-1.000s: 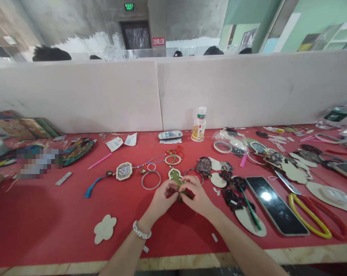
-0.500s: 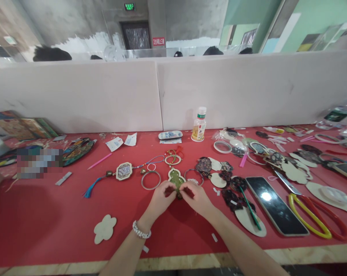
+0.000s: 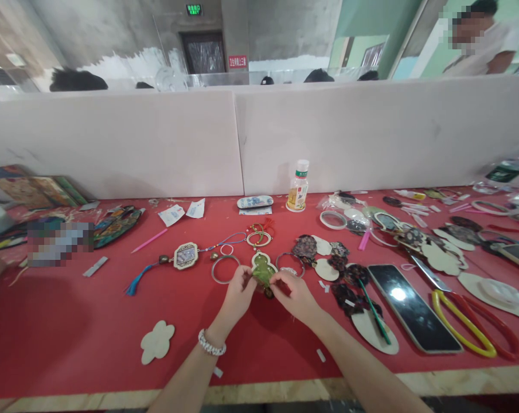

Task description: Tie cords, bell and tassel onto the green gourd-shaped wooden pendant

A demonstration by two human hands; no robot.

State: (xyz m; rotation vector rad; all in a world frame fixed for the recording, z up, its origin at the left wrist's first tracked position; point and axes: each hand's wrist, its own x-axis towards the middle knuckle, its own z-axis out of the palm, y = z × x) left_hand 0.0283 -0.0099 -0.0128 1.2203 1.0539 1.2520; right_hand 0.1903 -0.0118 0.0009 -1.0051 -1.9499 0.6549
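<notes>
A gourd-shaped pendant (image 3: 264, 267) with a pale wooden rim and a green face lies in front of me, its cord and red tassel (image 3: 266, 225) running away from me. My left hand (image 3: 238, 293) is closed at the pendant's left edge, thumb against fingertips. On the other side, my right hand (image 3: 297, 293) pinches the lower right edge. A small brown bell or bead (image 3: 268, 293) shows below the pendant between my hands. Left of them lies an octagonal pendant (image 3: 186, 256) with a blue tassel.
A phone (image 3: 414, 307), scissors with yellow and red handles (image 3: 463, 321) and dark patterned scraps (image 3: 304, 247) lie at right. A small bottle (image 3: 297, 189) stands by the white partition (image 3: 156, 143). A flower-shaped wooden piece (image 3: 157, 342) rests at front left.
My left hand has shifted slightly left and up, from the pendant's lower middle to its left edge, uncovering more green. A person has appeared beyond the partition at right.
</notes>
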